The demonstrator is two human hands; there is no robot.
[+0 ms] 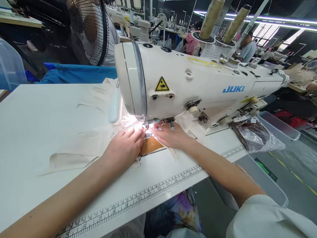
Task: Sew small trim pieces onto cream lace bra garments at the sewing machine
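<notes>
A white sewing machine [183, 82] stands over cream fabric [74, 150], which is spread across the table and runs under the lit needle area. My left hand [130, 143] is on the fabric just left of the presser foot [146, 126], its fingers together and closed on the cloth edge. From the other side, my right hand [170, 135] reaches beneath the machine head, with its fingertips pinching the cloth close to the foot. Glare blurs the fingertips of both hands. An orange-brown plate [151, 145] shows between the hands.
A printed ruler [148, 195] runs along the front edge of the white table [37, 132]. A black fan [89, 31] stands behind at left. A clear plastic bag [260, 135] lies at the table's right end, near plastic bins [279, 125]. Thread cones [211, 19] rise behind the machine.
</notes>
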